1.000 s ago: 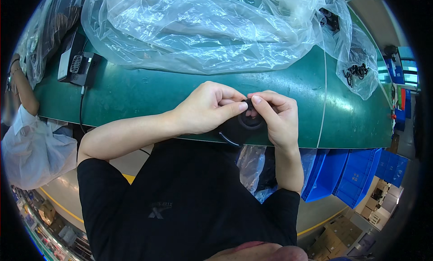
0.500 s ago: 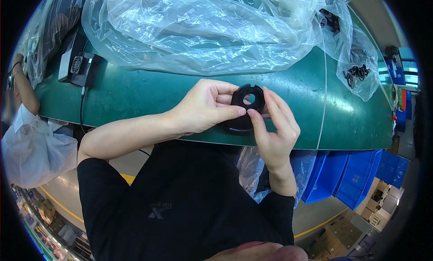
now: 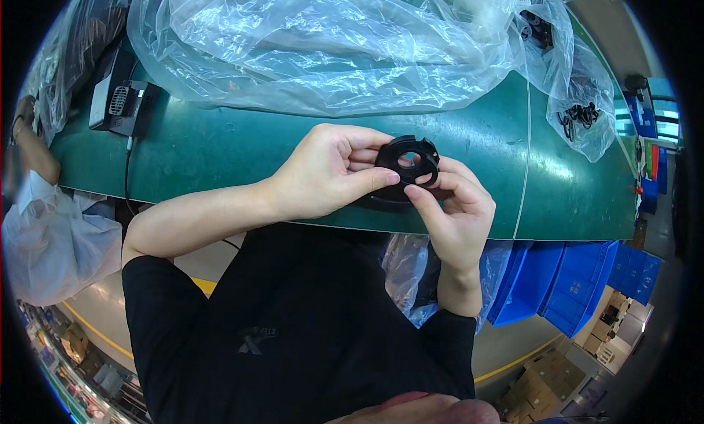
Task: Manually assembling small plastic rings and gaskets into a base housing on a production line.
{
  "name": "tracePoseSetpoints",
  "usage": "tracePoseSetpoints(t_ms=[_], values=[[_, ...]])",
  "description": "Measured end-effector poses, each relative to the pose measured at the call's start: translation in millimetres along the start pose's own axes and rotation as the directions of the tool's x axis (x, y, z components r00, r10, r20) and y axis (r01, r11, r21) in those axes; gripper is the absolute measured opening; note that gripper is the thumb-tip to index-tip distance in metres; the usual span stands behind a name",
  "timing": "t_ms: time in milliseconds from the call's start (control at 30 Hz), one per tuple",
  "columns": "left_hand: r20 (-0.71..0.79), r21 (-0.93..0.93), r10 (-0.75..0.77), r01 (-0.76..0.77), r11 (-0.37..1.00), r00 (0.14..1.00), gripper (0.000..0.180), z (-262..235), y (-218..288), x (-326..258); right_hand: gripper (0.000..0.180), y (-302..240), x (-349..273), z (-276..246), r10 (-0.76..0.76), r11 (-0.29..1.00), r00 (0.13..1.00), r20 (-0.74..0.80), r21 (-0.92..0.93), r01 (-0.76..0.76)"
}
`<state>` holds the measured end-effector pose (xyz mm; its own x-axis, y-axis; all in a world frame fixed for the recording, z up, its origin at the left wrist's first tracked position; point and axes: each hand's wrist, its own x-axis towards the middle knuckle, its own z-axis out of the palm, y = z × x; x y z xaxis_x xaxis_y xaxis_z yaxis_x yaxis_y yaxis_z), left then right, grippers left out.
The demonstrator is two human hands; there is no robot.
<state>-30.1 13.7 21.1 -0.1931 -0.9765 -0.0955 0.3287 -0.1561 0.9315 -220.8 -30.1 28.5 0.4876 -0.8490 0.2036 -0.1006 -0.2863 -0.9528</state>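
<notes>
Over the front of the green table, both my hands hold up a notched black plastic ring (image 3: 397,145) with a round hole. My left hand (image 3: 323,167) pinches its left side, thumb on the front face and fingers behind. My right hand (image 3: 462,208) grips the lower right side between thumb and bent fingers. A thinner black ring (image 3: 435,167) shows offset at that right edge; whether the two are joined I cannot tell. Under the hands a dark rounded piece (image 3: 390,202) is partly visible, mostly hidden by them.
A large clear plastic bag (image 3: 330,50) spreads across the back of the green table (image 3: 220,153). Smaller bags with black parts (image 3: 579,116) lie at right. A corded black device (image 3: 132,105) stands at left, near another person's arm (image 3: 35,149). Blue bins (image 3: 579,288) sit below the right edge.
A thinner ring now shows apart from the notched ring's right side. My right hand has shifted slightly right, its fingers more bent. The left hand keeps its hold.
</notes>
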Motion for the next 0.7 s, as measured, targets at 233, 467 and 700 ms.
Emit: tracePoseSetpoints(t_ms=[233, 467, 700], values=[[0.057, 0.009, -0.062, 0.062, 0.998, 0.996, 0.030, 0.0, 3.0, 0.4, 0.020, 2.9, -0.3, -0.7, -0.223, 0.940, 0.974, -0.028, -0.270, 0.208], [0.049, 0.040, -0.025, 0.023, 0.999, 0.999, 0.030, 0.1, 0.6, -1.6, 0.020, -1.8, -1.0, 1.5, -0.342, 0.878, 0.939, -0.033, -0.366, 0.307], [0.029, 0.087, 0.000, -0.002, 0.996, 1.000, 0.029, 0.1, -5.6, -0.1, 0.019, -3.4, -2.2, -4.6, -0.324, 0.865, 0.946, 0.028, -0.395, 0.309]])
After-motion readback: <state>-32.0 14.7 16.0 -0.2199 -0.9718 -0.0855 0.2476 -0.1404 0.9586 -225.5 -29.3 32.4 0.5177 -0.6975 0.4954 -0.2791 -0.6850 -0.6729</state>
